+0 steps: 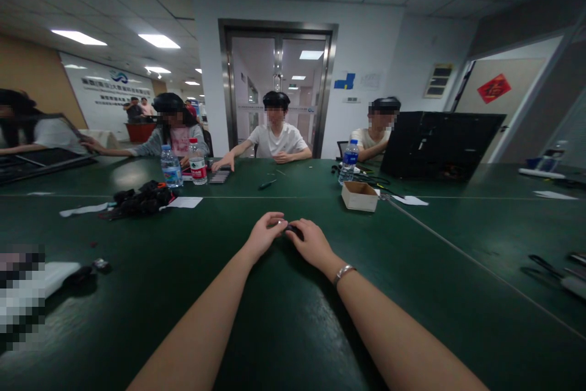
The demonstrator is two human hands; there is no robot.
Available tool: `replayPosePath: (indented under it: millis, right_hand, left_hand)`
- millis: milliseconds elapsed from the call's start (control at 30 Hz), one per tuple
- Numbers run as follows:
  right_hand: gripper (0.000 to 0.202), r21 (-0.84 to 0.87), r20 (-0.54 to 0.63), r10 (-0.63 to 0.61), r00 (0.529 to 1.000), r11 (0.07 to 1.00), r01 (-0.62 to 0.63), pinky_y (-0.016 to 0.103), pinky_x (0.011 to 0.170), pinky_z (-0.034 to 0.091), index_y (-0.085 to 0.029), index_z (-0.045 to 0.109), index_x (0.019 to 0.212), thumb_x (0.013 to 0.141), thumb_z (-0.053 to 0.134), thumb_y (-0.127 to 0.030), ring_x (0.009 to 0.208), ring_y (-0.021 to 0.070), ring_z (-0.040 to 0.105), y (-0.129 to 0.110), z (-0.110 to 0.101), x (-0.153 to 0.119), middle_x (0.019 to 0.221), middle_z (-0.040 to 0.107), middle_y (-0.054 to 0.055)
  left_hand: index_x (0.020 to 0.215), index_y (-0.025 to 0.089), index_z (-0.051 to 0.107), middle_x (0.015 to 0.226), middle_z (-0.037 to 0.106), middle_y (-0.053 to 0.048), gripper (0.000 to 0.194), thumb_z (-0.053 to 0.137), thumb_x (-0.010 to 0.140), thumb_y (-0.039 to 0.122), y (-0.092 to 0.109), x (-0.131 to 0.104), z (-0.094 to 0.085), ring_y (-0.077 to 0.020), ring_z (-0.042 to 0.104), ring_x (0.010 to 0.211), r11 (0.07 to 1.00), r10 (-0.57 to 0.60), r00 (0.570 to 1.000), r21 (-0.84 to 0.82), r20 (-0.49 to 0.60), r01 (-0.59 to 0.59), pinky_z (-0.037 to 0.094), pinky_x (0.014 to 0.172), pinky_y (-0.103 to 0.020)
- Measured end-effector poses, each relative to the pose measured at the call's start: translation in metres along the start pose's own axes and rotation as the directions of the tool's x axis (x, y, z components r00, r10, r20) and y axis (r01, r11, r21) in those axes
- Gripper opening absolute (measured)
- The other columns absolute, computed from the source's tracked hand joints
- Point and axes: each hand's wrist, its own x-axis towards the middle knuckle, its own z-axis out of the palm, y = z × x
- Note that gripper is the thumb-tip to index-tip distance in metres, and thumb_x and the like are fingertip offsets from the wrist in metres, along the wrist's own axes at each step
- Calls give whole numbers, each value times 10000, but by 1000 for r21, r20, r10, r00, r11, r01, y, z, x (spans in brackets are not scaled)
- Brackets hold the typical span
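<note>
My left hand [264, 235] and my right hand [312, 243] meet just above the green table, fingertips nearly together. Between them is a small dark object [291, 229], mostly covered by my fingers, and its kind cannot be made out. Both hands are closed in a pinch on it. Something small and shiny shows at the left fingertips. A silver bracelet [343, 274] circles my right wrist.
Ahead stand a small open box [360, 196], a blue-labelled bottle [349, 162] and a screwdriver [267, 184]. A black bundle [141, 199] and two bottles lie left. Co-workers sit opposite. A large black panel [439, 146] stands right.
</note>
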Motion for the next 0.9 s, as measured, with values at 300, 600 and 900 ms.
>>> replayPosePath:
  millis: [300, 600, 900]
  right_hand:
    - [242, 7, 12, 14, 1000, 1000, -14, 278, 777, 391, -185, 628, 1016, 863, 508, -329, 869, 167, 533, 0, -2, 0, 938, 607, 65]
    - [229, 21, 2, 21, 1000, 1000, -21, 274, 756, 394, -190, 631, 1012, 860, 512, -314, 847, 163, 532, 2, 0, 1, 912, 605, 56]
    - [217, 13, 31, 9, 999, 1000, -9, 277, 746, 390, -204, 628, 1023, 846, 539, -292, 842, 158, 532, 0, -2, -1, 923, 592, 54]
  left_hand:
    - [938, 157, 622, 1010, 636, -76, 329, 711, 622, 186, 1, -2, -3, -172, 600, 934, 999, 53, 998, 2, 39, -53, 459, 862, -312]
    - [927, 154, 604, 951, 631, -65, 249, 645, 687, 209, -8, 3, -2, -171, 589, 906, 986, 92, 988, 125, 127, -108, 445, 870, -325]
    - [921, 169, 594, 921, 619, -59, 181, 574, 766, 260, -7, -1, 1, -169, 581, 877, 962, 106, 990, 244, 94, -126, 452, 847, -329]
